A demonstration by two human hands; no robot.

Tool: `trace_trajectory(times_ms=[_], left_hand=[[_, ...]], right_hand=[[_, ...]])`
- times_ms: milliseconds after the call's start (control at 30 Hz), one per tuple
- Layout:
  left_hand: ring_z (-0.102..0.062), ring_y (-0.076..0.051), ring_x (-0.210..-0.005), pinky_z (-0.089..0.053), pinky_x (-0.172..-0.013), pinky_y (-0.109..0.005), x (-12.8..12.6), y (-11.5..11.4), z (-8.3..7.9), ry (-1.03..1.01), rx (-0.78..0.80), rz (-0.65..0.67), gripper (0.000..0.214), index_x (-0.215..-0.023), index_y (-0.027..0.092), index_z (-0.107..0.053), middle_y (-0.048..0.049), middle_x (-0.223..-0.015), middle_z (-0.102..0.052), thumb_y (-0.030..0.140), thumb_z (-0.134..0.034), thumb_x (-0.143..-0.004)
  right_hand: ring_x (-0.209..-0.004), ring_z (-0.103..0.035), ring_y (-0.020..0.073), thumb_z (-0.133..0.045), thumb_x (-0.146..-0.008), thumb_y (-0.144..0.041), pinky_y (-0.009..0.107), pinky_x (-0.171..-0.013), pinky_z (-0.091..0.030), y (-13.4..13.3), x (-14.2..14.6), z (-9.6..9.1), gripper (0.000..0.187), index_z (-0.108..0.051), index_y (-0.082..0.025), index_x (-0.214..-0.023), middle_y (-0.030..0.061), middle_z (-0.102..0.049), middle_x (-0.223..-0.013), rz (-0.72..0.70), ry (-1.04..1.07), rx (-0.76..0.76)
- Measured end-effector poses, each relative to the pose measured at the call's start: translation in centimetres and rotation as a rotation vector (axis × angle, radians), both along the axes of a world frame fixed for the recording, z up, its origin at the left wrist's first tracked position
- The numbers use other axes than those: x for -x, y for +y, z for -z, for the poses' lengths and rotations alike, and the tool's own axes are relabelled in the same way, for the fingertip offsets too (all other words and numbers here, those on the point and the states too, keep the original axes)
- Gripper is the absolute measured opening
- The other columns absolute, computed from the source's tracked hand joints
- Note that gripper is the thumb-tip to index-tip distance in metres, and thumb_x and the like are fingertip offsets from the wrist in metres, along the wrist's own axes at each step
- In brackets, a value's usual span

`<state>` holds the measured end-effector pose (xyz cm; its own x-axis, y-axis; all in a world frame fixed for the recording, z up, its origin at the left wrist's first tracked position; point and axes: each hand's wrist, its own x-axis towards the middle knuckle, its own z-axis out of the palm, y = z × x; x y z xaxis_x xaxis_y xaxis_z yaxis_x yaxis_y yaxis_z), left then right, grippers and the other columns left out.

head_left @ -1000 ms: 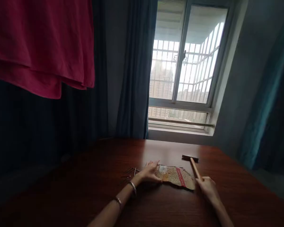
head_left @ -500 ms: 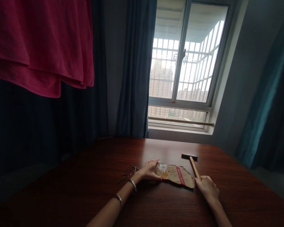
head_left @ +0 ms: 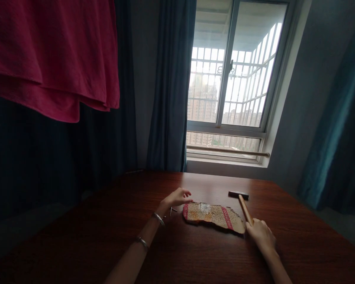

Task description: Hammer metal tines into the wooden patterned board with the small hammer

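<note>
In the head view, my right hand is wrapped round the wooden handle of a hammer, its dark head lying over the table beyond the board. A flat, irregular board, dotted with small holes and marked with red bands, lies in front of me. One thin nail stands upright near its far left edge. My left hand hovers at the board's left end, fingers apart and holding nothing visible. Beneath its wrist some loose nails show; the hand and forearm partly hide the pile.
The brown wooden table reaches back to the wall under a barred window. Dark blue curtains hang beside it, and a pink cloth hangs at the upper left.
My left hand has let go of the board's left end and moved up and left, over the loose nails. The red band there is uncovered. My right hand still holds the hammer.
</note>
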<state>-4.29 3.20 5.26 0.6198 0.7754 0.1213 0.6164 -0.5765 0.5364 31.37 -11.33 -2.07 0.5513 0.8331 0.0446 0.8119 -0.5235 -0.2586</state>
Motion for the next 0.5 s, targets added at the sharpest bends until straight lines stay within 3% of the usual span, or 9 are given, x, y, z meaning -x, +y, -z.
trace_trajectory(times_ms=[100, 233, 333, 500], left_hand=[[-0.06, -0.019, -0.065, -0.043, -0.058, -0.024, 4.3, 1.2, -1.3, 0.153, 0.098, -0.213, 0.018, -0.071, 0.013, -0.067, -0.0058, -0.068, -0.065, 0.027, -0.065, -0.061], [-0.053, -0.014, -0.044, -0.04, -0.047, -0.023, 8.7, 2.2, 0.0, 0.326, 0.361, -0.468, 0.01, -0.056, 0.013, -0.057, -0.0015, -0.047, -0.057, 0.011, -0.066, -0.052], [-0.048, -0.012, -0.038, -0.039, -0.043, -0.022, 9.8, 2.7, 1.5, 0.295, 0.474, -0.49, 0.014, -0.051, 0.013, -0.051, 0.0001, -0.041, -0.053, 0.01, -0.065, -0.053], [-0.048, -0.011, -0.038, -0.039, -0.042, -0.022, 9.3, 3.1, 2.3, 0.21, 0.473, -0.483, 0.012, -0.052, 0.014, -0.053, 0.0007, -0.041, -0.052, 0.014, -0.065, -0.054]], right_hand=[[-0.09, -0.061, 0.0303, -0.031, -0.08, -0.042, 0.04, -0.071, -0.046, 0.0, 0.1, -0.1, 0.042, -0.061, -0.018, -0.096, 0.0169, -0.06, -0.097, 0.004, 0.009, 0.002], [-0.091, -0.06, 0.0301, -0.031, -0.08, -0.042, 0.04, -0.071, -0.046, 0.1, 0.1, -0.2, 0.041, -0.061, -0.019, -0.096, 0.0168, -0.06, -0.098, 0.006, 0.024, 0.007], [-0.093, -0.06, 0.0304, -0.032, -0.08, -0.042, 0.04, -0.072, -0.046, 0.1, 0.1, -0.2, 0.041, -0.061, -0.019, -0.097, 0.0168, -0.06, -0.099, 0.008, 0.026, 0.005], [-0.089, -0.061, 0.0291, -0.033, -0.08, -0.04, 0.038, -0.071, -0.046, 0.1, 0.0, -0.2, 0.039, -0.062, -0.018, -0.096, 0.0168, -0.061, -0.098, 0.003, 0.017, 0.0]])
